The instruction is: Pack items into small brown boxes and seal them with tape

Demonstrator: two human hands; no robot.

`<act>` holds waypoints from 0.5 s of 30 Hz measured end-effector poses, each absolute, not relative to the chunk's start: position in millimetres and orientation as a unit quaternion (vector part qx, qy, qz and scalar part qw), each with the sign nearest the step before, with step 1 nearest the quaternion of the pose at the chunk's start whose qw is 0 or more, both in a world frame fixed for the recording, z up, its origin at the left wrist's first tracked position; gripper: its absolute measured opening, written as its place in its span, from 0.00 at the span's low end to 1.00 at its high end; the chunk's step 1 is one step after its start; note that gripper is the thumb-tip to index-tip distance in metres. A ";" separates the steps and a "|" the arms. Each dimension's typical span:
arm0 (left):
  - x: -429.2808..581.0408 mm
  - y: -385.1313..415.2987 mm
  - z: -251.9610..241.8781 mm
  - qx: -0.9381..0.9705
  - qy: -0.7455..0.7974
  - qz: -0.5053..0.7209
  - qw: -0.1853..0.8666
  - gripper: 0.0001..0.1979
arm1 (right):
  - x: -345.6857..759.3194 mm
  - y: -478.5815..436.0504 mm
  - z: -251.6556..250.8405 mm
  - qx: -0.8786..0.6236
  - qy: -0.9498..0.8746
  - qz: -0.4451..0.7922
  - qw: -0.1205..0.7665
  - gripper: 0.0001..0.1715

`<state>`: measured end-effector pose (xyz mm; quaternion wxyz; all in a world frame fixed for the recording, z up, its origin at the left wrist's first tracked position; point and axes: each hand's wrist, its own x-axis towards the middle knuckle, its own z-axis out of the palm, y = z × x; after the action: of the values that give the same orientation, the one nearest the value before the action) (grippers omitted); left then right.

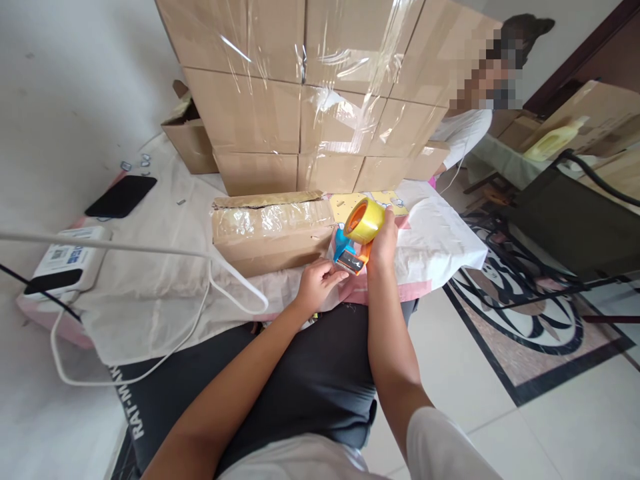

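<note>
A stack of taped cartons [260, 110] stands on the cloth-covered table [440, 233], behind a long box [270, 243]. Above the near edge, my right hand [384, 247] grips the tape dispenser [366, 228], apparently steadying it for my left hand [316, 288], fingers bunched at its cutter; whether they pinch tape, I cannot tell.

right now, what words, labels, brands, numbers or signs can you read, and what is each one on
"RAT-MAK": white letters on the dark grey trousers, cut off at the tablecloth.
Blue print and a square code on the white device: too blurred to read.
Faint print on the cardboard box at the far right: too small to read.
</note>
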<state>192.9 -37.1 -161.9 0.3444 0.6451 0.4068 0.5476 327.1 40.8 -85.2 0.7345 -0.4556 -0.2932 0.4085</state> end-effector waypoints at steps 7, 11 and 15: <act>197.2 -39.4 -159.3 0.635 0.406 0.551 0.359 0.27 | 330.2 42.3 -85.7 -0.457 -0.289 0.415 0.732 0.26; 194.8 -39.3 -156.9 0.649 0.356 0.542 0.397 0.24 | 331.1 40.9 -83.8 -0.438 -0.285 0.426 0.739 0.26; 188.9 -39.6 -150.1 0.659 0.317 0.532 0.427 0.25 | 334.1 43.0 -85.1 -0.429 -0.285 0.427 0.743 0.27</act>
<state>188.9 -39.6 -150.1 0.4271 0.6593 0.3166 0.5317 334.1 43.0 -85.1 0.7434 -0.4290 -0.2849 0.4269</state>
